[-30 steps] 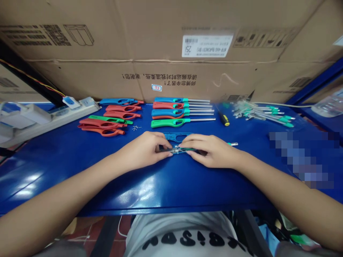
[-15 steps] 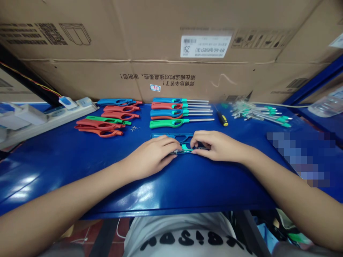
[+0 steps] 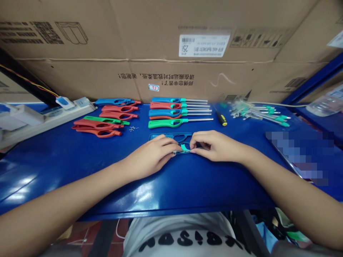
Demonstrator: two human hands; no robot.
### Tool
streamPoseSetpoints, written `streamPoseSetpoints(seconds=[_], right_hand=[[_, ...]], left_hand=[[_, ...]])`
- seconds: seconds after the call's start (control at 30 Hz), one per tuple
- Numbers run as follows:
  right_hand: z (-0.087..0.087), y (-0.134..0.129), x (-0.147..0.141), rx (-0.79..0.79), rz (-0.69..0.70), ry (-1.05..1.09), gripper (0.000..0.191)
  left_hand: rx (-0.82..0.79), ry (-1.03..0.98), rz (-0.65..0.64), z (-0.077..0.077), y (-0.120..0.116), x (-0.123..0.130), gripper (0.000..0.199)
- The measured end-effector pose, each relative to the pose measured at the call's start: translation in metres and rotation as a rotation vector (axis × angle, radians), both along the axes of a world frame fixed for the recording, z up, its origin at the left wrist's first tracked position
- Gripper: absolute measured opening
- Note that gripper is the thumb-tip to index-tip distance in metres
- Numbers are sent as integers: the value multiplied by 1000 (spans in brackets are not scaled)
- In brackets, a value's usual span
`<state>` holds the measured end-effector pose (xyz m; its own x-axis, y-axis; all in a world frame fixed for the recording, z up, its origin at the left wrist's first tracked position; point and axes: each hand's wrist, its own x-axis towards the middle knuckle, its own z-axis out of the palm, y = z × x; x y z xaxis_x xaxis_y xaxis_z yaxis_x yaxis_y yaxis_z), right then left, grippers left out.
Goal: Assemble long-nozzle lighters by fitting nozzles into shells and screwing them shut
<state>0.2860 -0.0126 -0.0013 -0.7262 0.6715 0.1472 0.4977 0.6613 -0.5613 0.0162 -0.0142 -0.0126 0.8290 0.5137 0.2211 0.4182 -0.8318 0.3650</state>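
Note:
Low over the desk, my left hand [image 3: 157, 155] closes its fingers on the near blue lighter shell half with its inner parts. A teal trigger [image 3: 184, 147] shows in the gap between my hands. My right hand [image 3: 214, 147] pinches the other end of the same lighter; its fingertips partly hide what they hold. Just behind lies another blue lighter shell half [image 3: 185, 135], its left part covered by my left hand. Farther back, a row of assembled lighters [image 3: 167, 123] with metal tubes points right.
Red, green and blue shell halves [image 3: 107, 133] lie at left, with small screws [image 3: 132, 129] beside them. A screwdriver [image 3: 222, 119] and a pile of metal tubes with teal parts [image 3: 257, 111] sit at right. A power strip [image 3: 57, 116] edges the left; a cardboard box [image 3: 155, 71] stands behind.
Both hands stay in nearly the same place on the lighter. My right fingertips have closed in slightly, and the dark piece seen between them earlier no longer shows. The view has shifted slightly.

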Motion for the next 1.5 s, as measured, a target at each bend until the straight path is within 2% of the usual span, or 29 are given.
streamPoseSetpoints(seconds=[0.13,0.33,0.6,0.83,0.97,1.07,1.17,1.27,1.37,1.5], right_hand=[[-1,1,1,-9,48,18,7],[-2,0,-1,26,-68,-29,6],[0,1,0,-10,-30,-23,13],[-1,1,1,63,-21,-41,12],[-12,7,-1,222,-100,12,30],[-20,12,-1,255,-175,-34,24],[-21,16,1,213,-233,-31,5],[-16,17,3,131,-303,66,7],[-13,16,1,-111,-423,298,15],[-7,12,-3,-492,-455,528,22]], left_hand=[[-1,-2,2,0,0,0,26],[30,0,-2,-3,1,0,29],[96,70,4,-3,0,-2,34],[129,100,3,-2,-1,-1,35],[148,82,0,-4,-1,0,34],[152,36,-2,-6,-1,0,31],[116,-36,5,-3,1,-1,27],[162,-96,46,6,6,-5,29],[300,-104,114,15,13,-11,34],[387,-63,138,20,21,-18,36]])
